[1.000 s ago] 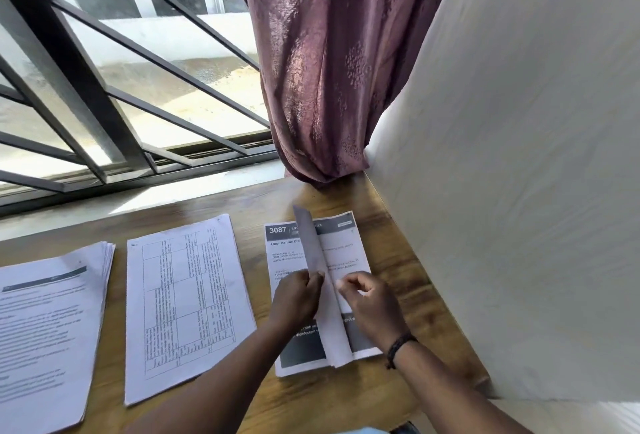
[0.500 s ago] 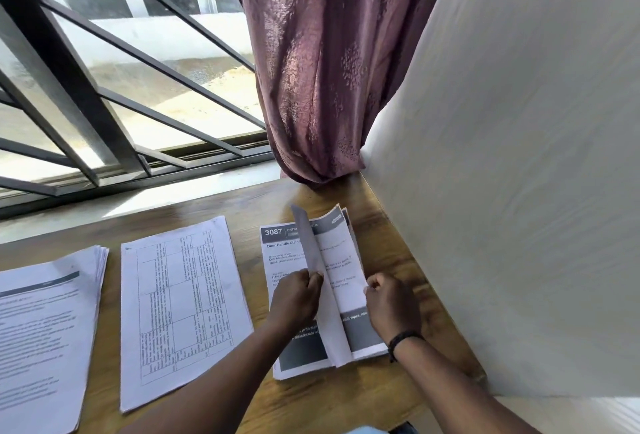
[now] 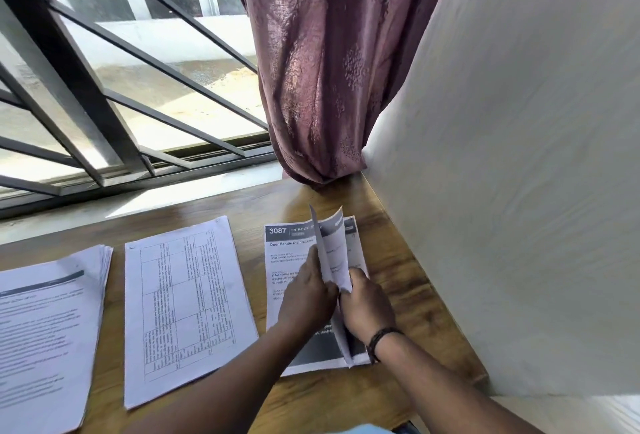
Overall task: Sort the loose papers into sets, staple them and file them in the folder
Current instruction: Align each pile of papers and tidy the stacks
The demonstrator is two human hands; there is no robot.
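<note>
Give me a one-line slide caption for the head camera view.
Both hands, left hand and right hand, lift pages from the rightmost paper stack on a wooden desk.

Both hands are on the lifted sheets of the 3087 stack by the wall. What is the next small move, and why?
Probably draw the lifted sheets clear of the 3087 stack: the left hand and right hand pinch them upright, with lower pages flat on the desk.

Three lots of paper lie on one wooden desk (image 3: 214, 205): a thick stack (image 3: 45, 329), a table sheet (image 3: 187, 309), a 3087 set (image 3: 287, 260). Two hands; one curtain (image 3: 322, 70).
</note>
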